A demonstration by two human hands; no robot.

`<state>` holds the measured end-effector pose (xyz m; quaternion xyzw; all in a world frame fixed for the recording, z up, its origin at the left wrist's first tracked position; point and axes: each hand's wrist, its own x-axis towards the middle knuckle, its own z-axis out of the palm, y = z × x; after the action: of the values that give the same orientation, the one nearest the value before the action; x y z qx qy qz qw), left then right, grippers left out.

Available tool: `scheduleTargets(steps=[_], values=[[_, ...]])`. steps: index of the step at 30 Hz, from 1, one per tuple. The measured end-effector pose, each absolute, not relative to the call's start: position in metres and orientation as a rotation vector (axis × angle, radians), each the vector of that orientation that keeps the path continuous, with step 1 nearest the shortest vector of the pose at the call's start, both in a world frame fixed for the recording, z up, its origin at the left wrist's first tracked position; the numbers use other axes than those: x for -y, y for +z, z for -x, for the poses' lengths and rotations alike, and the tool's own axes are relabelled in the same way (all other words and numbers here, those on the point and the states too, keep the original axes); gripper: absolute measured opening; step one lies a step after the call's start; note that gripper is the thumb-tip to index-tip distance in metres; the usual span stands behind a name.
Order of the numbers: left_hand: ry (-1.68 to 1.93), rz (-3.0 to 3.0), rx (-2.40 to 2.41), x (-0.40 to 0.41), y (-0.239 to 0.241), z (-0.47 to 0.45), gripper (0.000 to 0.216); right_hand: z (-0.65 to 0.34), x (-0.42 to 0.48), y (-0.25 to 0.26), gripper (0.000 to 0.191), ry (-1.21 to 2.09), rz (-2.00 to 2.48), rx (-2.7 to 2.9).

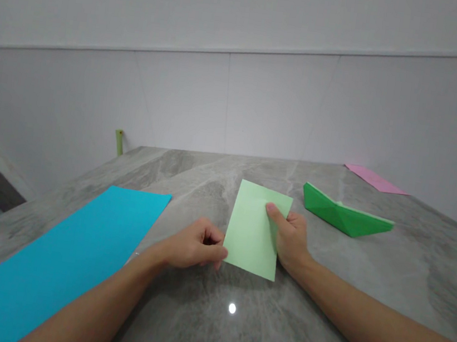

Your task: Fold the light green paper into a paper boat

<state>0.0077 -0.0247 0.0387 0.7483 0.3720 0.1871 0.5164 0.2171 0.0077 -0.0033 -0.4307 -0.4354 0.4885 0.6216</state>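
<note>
A light green sheet of paper [250, 233] is held up between my two hands, tilted a little above the table. My left hand [200, 244] pinches its lower left corner between thumb and fingers. On the other side my right hand [290, 236] grips the right edge, thumb on the front face and fingers behind, partly hidden. Just right of that hand a folded green paper boat [343, 213] rests on the table. To the left lies a large blue sheet [83, 247], partly behind my left forearm.
The grey marbled table [191, 329] runs back to a white wall [262, 108]. A pink sheet [374, 179] lies at the back right. Near the far left edge stands a small yellow-green strip [119, 142]. A bright light spot reflects off the tabletop.
</note>
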Motion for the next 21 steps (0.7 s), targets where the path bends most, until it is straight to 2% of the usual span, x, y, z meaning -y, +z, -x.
scheduleTargets(steps=[5, 11, 21], values=[[0.438, -1.834, -0.887, 0.027, 0.038, -0.009, 0.040, -0.216, -0.003, -0.003, 0.040, 1.221, 0.950, 1.063], [0.856, -1.756, -0.948, 0.021, 0.027, -0.010, 0.054, -0.212, 0.012, -0.007, 0.040, 1.352, 0.934, 1.247], [1.264, -1.719, -1.162, 0.020, 0.026, -0.016, 0.049, -0.208, 0.022, -0.002, 0.042, 1.475, 0.876, 1.409]])
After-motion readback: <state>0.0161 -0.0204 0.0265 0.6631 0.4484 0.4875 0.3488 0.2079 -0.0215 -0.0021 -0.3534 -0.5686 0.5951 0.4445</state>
